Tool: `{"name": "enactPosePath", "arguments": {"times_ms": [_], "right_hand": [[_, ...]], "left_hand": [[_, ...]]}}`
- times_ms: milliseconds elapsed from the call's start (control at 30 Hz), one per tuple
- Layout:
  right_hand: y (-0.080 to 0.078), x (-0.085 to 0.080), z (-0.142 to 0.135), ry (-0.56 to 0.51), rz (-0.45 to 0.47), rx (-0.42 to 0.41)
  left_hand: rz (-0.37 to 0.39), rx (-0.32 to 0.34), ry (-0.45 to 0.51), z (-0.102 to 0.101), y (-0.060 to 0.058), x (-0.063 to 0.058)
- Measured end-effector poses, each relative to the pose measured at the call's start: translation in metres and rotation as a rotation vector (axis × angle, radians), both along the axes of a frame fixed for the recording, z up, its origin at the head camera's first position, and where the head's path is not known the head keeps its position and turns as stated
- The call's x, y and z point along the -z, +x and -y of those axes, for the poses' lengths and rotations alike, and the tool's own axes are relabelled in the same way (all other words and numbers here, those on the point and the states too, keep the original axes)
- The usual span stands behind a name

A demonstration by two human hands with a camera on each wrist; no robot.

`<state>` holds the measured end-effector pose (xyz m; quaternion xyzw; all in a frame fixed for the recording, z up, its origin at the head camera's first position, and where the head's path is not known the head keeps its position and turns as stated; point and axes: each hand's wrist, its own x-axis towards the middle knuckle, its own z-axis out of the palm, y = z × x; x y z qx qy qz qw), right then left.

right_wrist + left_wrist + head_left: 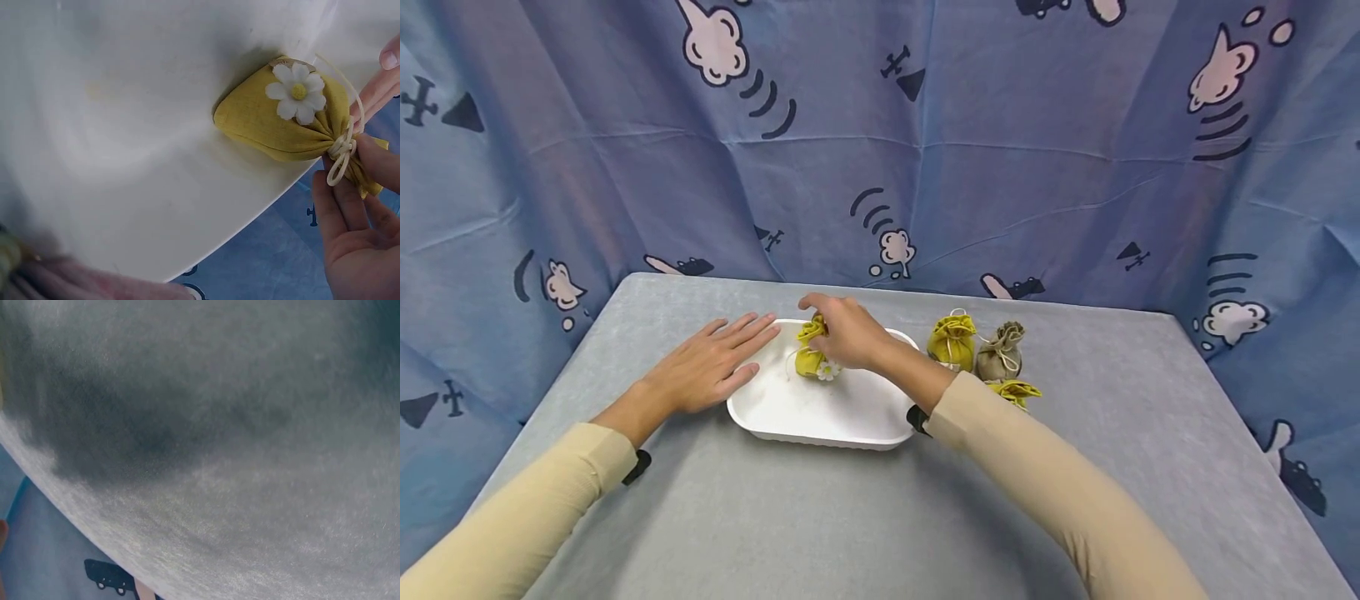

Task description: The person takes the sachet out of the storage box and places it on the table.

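Note:
A small yellow drawstring pouch with a white daisy on its front sits inside the white tray, toward the back. My right hand pinches its gathered neck. In the right wrist view, thumb and fingers close around the cloth just above the knotted cord, with the pouch's rounded bottom against the tray. My left hand lies with straight, spread fingers at the tray's left rim. The left wrist view shows mostly tabletop, with only a sliver of that hand at its left edge.
Right of the tray stand another yellow pouch, a grey-brown pouch and, partly hidden behind my right forearm, a further yellow pouch. The grey table ends at a blue patterned curtain.

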<state>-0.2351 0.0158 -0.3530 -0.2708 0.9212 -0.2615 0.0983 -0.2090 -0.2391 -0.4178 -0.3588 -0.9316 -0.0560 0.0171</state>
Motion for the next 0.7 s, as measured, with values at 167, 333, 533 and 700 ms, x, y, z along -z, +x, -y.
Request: {"name": "enactPosePath", "arguments": {"times_ms": [167, 333, 533, 700], "right_hand": [[0.000, 0.000, -0.002, -0.031, -0.016, -0.006], [0.002, -0.005, -0.005, -0.041, -0.031, -0.017], [0.003, -0.015, -0.011, -0.054, -0.052, -0.035], [0.001, -0.024, -0.019, -0.101, -0.080, -0.056]], "left_hand": [[0.002, -0.003, 0.005, 0.000, 0.001, 0.000], [0.000, -0.002, 0.008, -0.001, 0.001, 0.000], [-0.002, -0.001, 0.006, -0.001, 0.001, -0.001], [0.000, -0.003, -0.002, -0.001, 0.001, -0.001]]}}
